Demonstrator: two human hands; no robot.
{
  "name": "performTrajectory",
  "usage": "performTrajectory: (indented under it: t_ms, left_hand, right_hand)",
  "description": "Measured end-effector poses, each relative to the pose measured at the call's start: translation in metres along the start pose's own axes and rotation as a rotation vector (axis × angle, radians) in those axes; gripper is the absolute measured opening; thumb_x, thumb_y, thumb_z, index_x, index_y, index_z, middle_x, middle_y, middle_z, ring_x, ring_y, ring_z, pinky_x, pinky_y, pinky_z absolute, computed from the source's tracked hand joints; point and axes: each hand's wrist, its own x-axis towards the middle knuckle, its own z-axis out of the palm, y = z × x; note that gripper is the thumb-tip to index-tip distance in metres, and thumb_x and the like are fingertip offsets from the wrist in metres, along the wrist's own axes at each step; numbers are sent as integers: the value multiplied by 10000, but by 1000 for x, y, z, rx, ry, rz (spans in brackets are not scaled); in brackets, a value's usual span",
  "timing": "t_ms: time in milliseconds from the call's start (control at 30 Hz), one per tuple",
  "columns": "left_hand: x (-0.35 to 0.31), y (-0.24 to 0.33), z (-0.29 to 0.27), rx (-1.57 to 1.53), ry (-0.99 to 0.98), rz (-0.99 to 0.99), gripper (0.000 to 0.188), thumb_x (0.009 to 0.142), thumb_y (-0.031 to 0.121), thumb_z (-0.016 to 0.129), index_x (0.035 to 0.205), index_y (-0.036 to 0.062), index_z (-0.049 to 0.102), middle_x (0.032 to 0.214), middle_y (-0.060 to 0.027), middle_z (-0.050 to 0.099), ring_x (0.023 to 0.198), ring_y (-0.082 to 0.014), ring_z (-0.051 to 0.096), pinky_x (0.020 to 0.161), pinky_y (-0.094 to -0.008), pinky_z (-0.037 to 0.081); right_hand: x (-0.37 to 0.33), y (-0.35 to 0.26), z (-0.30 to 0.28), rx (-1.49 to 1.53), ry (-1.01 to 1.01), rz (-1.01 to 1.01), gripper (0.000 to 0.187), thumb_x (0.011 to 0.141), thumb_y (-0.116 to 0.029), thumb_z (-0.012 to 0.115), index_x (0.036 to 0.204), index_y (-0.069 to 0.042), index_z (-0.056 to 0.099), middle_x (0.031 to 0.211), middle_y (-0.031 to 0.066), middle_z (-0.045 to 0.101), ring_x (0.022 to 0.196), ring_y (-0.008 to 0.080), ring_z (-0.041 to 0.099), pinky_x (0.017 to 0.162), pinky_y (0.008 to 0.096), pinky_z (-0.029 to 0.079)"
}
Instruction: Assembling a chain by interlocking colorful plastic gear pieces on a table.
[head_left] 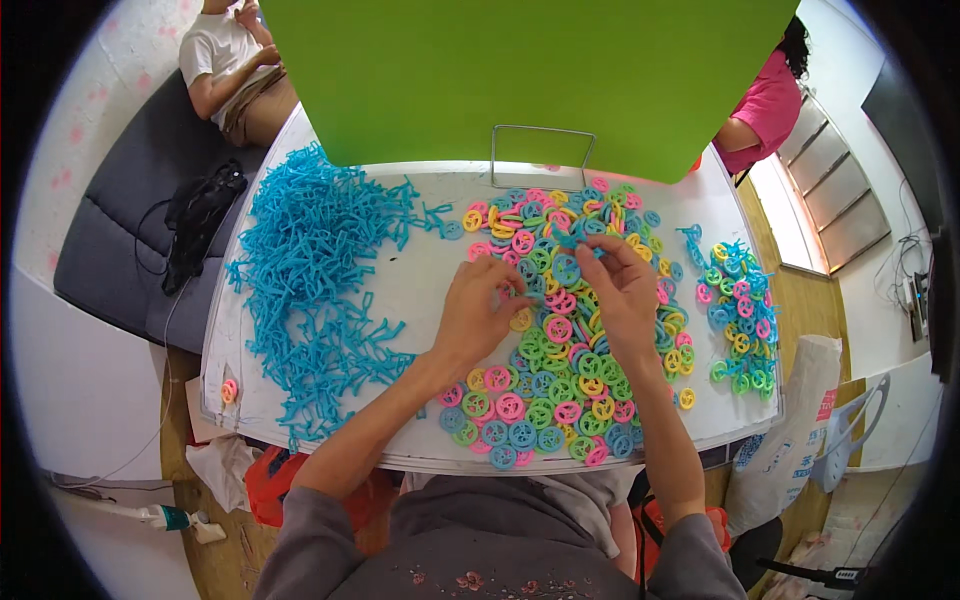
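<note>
My left hand (482, 308) is closed in a pinch above the left side of the wheel pile. A bit of blue plastic shows at its fingertips, too small to make out fully. My right hand (622, 290) pinches a blue forked plastic piece (564, 238) over the middle of the pile; a blue wheel just below it may be attached, but I cannot tell. Under both hands spread small spoked plastic wheels (540, 413) in pink, green, yellow and blue. Left of them lies a large heap of blue forked plastic pieces (305, 240).
At the right table edge is a heap of wheels joined with blue pieces (741, 318). A green board (530, 80) with a wire stand (543, 127) rises at the back. Two people sit beyond it. A white sack (790, 430) stands right, a dark sofa (130, 220) left.
</note>
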Motion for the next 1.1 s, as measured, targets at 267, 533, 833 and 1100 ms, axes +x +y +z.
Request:
performTrajectory:
  t_ms: [267,533,833,1100]
  left_hand:
    - [11,25,-38,-983,110,-266,207,899,34,582,1099,-18,575,946,-60,578,889,-147,623,779,-282,564]
    - [10,22,-38,-1082,26,-435,221,899,85,601,1092,-25,601,947,-46,603,871,-119,610,798,-267,544]
    - [0,15,-24,-995,16,-527,142,900,72,598,1027,8,599,1017,-60,608,927,-134,612,850,-304,534]
    - [-1,14,-18,-1200,146,-497,129,894,27,581,1016,-12,586,921,-70,618,840,-142,627,791,-278,549]
  right_hand:
    - [-4,3,3,-347,-189,-221,191,846,61,588,1029,20,624,954,53,593,842,108,589,742,225,484]
    - [-6,5,3,-448,-222,-206,270,778,147,543,995,17,640,935,72,590,868,145,596,755,253,504]
    - [-19,3,21,-627,-174,-299,240,775,124,540,952,15,660,791,63,620,709,115,599,618,229,478]
    - [-19,6,22,-404,-136,81,138,832,19,623,964,27,660,676,12,605,532,43,492,455,219,362]
